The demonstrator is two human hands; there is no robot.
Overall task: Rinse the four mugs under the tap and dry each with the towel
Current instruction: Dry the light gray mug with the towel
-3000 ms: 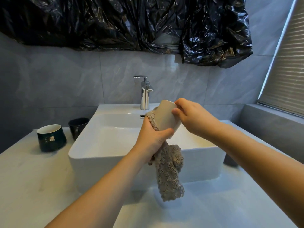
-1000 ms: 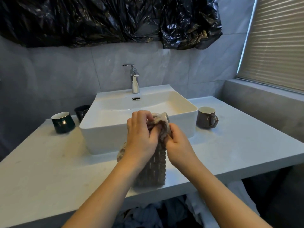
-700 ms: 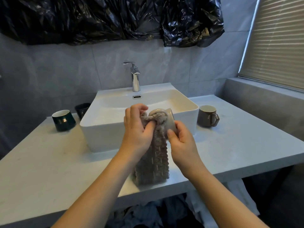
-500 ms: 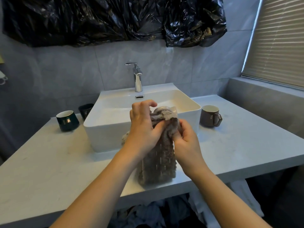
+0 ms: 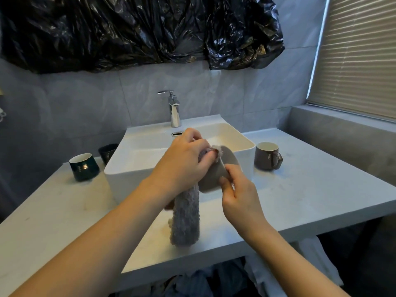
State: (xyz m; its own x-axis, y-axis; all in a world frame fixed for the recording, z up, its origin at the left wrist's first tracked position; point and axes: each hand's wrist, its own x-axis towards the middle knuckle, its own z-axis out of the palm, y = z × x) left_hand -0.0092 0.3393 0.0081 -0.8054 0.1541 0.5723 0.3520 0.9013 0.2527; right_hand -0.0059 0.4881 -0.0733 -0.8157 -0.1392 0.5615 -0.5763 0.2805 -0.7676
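Left hand [image 5: 184, 166] pinches fluffy grey towel [image 5: 186, 219] into tilted beige ceramic mug [image 5: 216, 171]; right hand [image 5: 237, 194] grips mug base, mouth facing up-left toward left hand.

We see dim daylight entering through the blinds [image 5: 353, 54] at upper right; glare flecks the black plastic [image 5: 132, 31], edges bow.
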